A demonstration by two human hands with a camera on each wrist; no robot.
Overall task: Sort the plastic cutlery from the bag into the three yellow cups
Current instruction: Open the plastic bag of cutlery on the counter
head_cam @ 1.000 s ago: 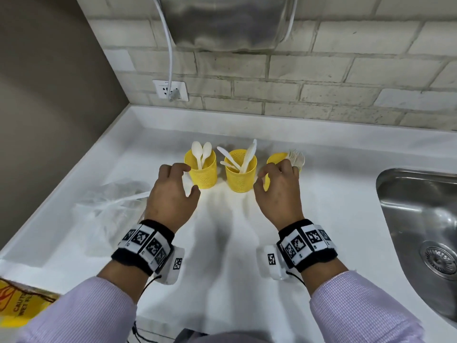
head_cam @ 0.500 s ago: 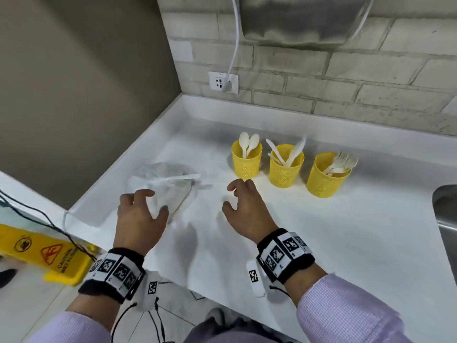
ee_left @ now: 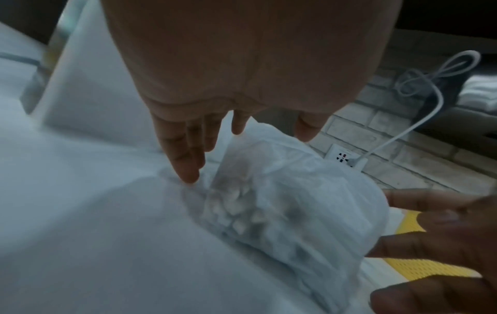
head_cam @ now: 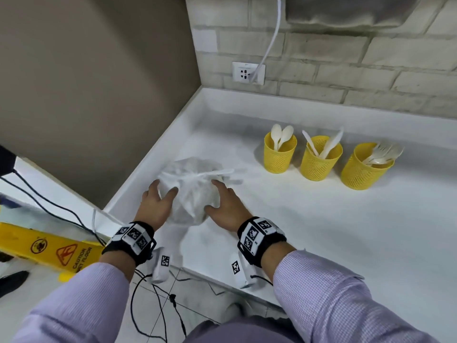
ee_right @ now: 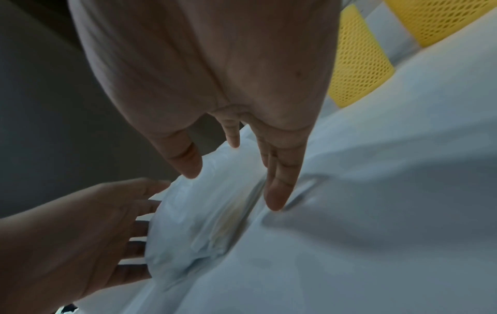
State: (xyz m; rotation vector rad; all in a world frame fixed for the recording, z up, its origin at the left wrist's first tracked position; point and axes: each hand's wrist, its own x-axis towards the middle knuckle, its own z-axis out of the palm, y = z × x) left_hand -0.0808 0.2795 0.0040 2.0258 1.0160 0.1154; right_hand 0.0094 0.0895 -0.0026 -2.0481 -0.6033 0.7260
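Observation:
A crumpled clear plastic bag (head_cam: 191, 191) lies near the left edge of the white counter (head_cam: 309, 231), with a white utensil (head_cam: 217, 172) across its top. My left hand (head_cam: 158, 199) is at its left side and my right hand (head_cam: 223, 203) at its right side, both with straight spread fingers. In the left wrist view the left fingers (ee_left: 185, 161) reach the bag (ee_left: 290, 208); in the right wrist view the right fingers (ee_right: 277, 187) touch the counter beside the bag (ee_right: 204, 212). Three yellow mesh cups stand behind: spoons (head_cam: 280, 154), knives (head_cam: 321, 159), forks (head_cam: 366, 169).
A brick wall with a socket (head_cam: 248, 73) and white cable (head_cam: 272, 38) runs behind the counter. A brown side wall (head_cam: 99, 95) bounds the left. A yellow wet-floor sign (head_cam: 49, 251) and black cables (head_cam: 153, 305) lie on the floor below the counter's front edge.
Both hands moved away from the cups, left and toward me, and now flank the bag. The view swung left with them.

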